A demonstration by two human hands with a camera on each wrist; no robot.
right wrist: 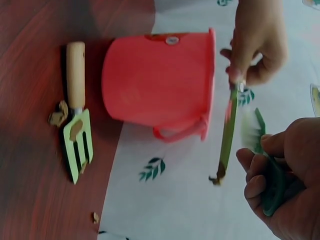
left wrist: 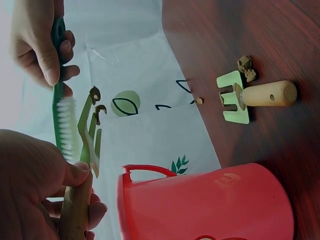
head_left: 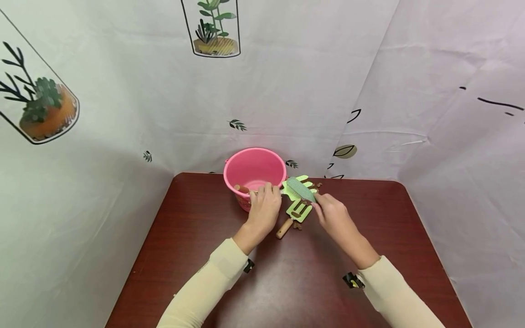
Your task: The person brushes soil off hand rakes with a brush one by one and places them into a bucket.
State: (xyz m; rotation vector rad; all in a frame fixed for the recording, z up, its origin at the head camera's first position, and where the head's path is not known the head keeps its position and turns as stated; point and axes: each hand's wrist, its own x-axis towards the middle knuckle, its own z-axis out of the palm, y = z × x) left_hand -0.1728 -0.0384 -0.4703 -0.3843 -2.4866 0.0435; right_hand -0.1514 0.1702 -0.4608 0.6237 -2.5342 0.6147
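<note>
My left hand (head_left: 264,208) grips the wooden handle of a green hand rake (left wrist: 86,142) beside the pink bucket's rim. Brown clumps of dirt (left wrist: 95,94) cling to its prong tips. My right hand (head_left: 334,215) holds a green brush (head_left: 301,189) by its handle, over the rake in the head view. White bristles (left wrist: 67,125) face the prongs in the left wrist view; whether they touch cannot be told. Below, a small green garden fork (head_left: 299,210) with a wooden handle lies on the table, brown lumps on and around it.
The pink bucket (head_left: 255,159) stands near the table's back edge, left of the fork. Loose brown crumbs (right wrist: 95,217) lie on the dark red table (head_left: 197,255). A white cloth wall (head_left: 287,100) with plant prints rises behind and at both sides.
</note>
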